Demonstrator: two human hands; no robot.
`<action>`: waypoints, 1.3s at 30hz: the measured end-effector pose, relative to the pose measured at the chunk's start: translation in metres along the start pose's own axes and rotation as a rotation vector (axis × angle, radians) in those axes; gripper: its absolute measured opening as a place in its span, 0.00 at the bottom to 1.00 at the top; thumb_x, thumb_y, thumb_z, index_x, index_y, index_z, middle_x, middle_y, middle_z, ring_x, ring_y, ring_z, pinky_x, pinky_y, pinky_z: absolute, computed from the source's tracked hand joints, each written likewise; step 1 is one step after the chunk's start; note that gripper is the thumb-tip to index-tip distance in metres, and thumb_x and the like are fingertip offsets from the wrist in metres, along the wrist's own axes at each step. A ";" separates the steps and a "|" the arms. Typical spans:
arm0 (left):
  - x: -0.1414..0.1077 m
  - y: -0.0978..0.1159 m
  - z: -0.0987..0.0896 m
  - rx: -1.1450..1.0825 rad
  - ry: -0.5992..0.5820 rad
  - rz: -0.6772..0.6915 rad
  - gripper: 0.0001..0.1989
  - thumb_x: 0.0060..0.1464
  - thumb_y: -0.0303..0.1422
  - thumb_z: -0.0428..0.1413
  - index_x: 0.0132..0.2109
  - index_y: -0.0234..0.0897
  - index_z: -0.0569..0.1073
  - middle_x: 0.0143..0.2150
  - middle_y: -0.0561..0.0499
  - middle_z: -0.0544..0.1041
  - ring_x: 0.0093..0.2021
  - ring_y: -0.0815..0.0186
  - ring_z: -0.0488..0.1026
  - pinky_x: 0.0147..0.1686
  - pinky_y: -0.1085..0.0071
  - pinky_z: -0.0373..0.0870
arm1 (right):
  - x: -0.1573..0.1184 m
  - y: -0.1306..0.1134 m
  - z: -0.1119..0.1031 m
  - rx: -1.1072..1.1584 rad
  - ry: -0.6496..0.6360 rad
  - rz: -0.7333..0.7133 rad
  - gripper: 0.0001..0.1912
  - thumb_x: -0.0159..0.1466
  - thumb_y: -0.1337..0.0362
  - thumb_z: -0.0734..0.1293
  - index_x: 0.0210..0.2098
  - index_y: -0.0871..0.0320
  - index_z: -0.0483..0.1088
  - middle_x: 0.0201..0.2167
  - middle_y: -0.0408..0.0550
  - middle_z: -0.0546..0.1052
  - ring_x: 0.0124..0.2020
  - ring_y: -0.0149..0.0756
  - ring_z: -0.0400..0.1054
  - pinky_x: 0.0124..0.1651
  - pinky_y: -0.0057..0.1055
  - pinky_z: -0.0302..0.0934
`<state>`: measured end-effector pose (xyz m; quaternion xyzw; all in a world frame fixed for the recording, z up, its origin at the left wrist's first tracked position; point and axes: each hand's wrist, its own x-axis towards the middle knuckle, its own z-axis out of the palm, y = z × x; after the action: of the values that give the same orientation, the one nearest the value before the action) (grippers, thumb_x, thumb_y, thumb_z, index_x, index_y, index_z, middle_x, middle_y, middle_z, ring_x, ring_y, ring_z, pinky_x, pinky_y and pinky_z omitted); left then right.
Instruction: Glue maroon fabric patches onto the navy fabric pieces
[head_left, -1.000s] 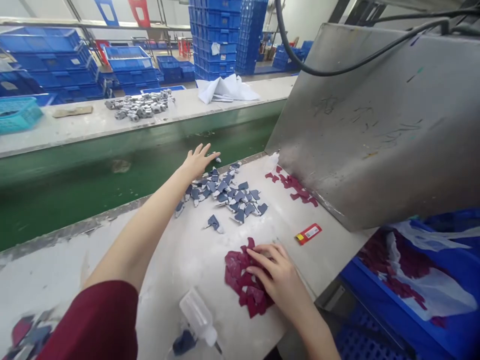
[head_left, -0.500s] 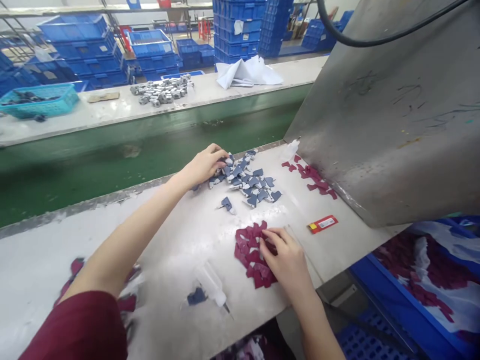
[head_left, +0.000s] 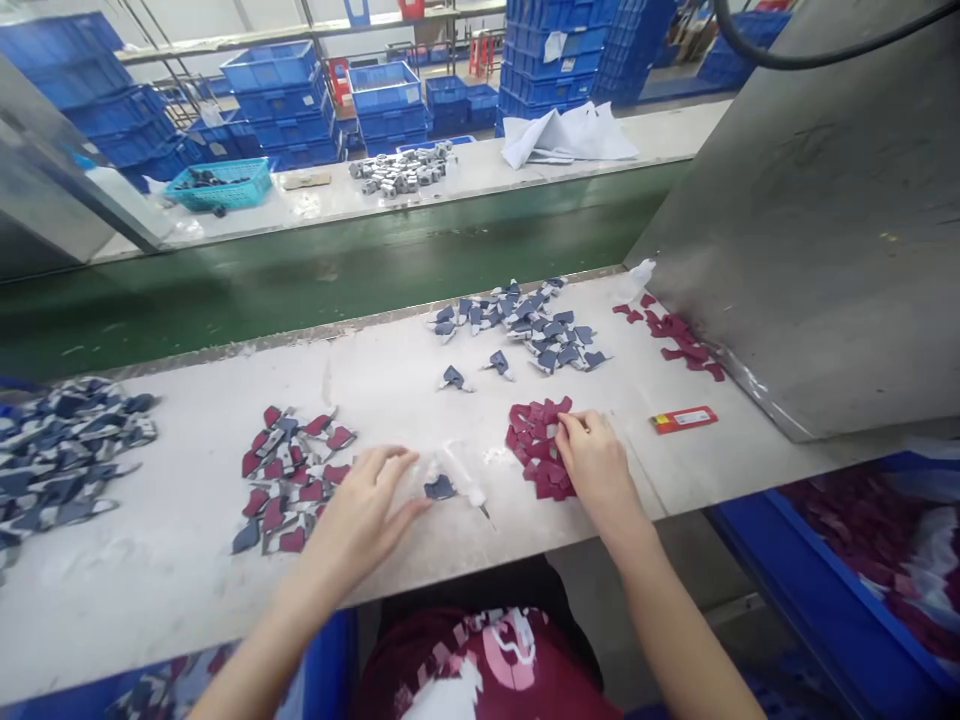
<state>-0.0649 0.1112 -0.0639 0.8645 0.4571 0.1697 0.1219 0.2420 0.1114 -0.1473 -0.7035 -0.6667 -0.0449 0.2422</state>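
Observation:
My left hand (head_left: 367, 512) lies open on the white table top (head_left: 187, 590), fingers apart, holding nothing. Just right of it are a dark blue piece (head_left: 440, 487) and a translucent squeeze bottle (head_left: 461, 478) on its side. My right hand (head_left: 592, 462) rests its fingertips on a heap of maroon pieces (head_left: 536, 450); I cannot tell whether they grip one. A mixed maroon-and-blue heap (head_left: 289, 490) lies left of my left hand. Farther off are blue-and-white pieces (head_left: 521, 325), scattered maroon pieces (head_left: 671, 342) and a patterned blue heap (head_left: 60, 460).
A sloped steel panel (head_left: 810, 210) rises at the right, with a red packet (head_left: 682, 420) near it. A green conveyor belt (head_left: 315, 270) runs behind the table. A blue crate (head_left: 847, 570) holds maroon pieces at lower right. Stacked blue crates stand beyond.
My left hand has come back from the blue-and-white pieces to the table's near side. The view has swung left, showing the mixed and patterned heaps. My right hand stays on the maroon heap.

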 end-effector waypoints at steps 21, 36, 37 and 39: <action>-0.002 0.057 0.047 -1.193 0.393 -0.661 0.15 0.49 0.34 0.66 0.45 0.37 0.83 0.39 0.48 0.86 0.40 0.57 0.84 0.45 0.65 0.81 | -0.031 -0.114 -0.055 1.138 -0.074 0.576 0.17 0.56 0.50 0.75 0.32 0.58 0.80 0.29 0.50 0.83 0.31 0.41 0.77 0.37 0.36 0.73; 0.004 0.064 0.037 -1.277 0.365 -0.699 0.14 0.43 0.33 0.70 0.41 0.38 0.85 0.39 0.47 0.86 0.38 0.56 0.84 0.41 0.65 0.83 | -0.029 -0.127 -0.060 0.901 0.078 0.240 0.06 0.64 0.62 0.71 0.33 0.54 0.80 0.29 0.45 0.79 0.31 0.35 0.73 0.36 0.31 0.70; 0.005 0.064 0.036 -1.289 0.368 -0.712 0.14 0.43 0.33 0.70 0.40 0.38 0.85 0.39 0.47 0.86 0.38 0.55 0.84 0.41 0.65 0.83 | -0.030 -0.127 -0.060 0.887 0.088 0.214 0.06 0.65 0.62 0.70 0.34 0.54 0.80 0.29 0.45 0.79 0.31 0.35 0.73 0.36 0.32 0.70; 0.007 0.065 0.035 -1.312 0.376 -0.722 0.13 0.43 0.34 0.70 0.39 0.38 0.85 0.38 0.46 0.86 0.39 0.55 0.84 0.42 0.66 0.83 | -0.032 -0.127 -0.060 0.860 0.120 0.171 0.05 0.65 0.64 0.70 0.36 0.54 0.80 0.31 0.46 0.78 0.32 0.35 0.74 0.37 0.32 0.71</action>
<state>0.0016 0.0787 -0.0703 0.3694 0.5297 0.4995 0.5774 0.1321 0.0577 -0.0712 -0.5873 -0.5489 0.2161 0.5542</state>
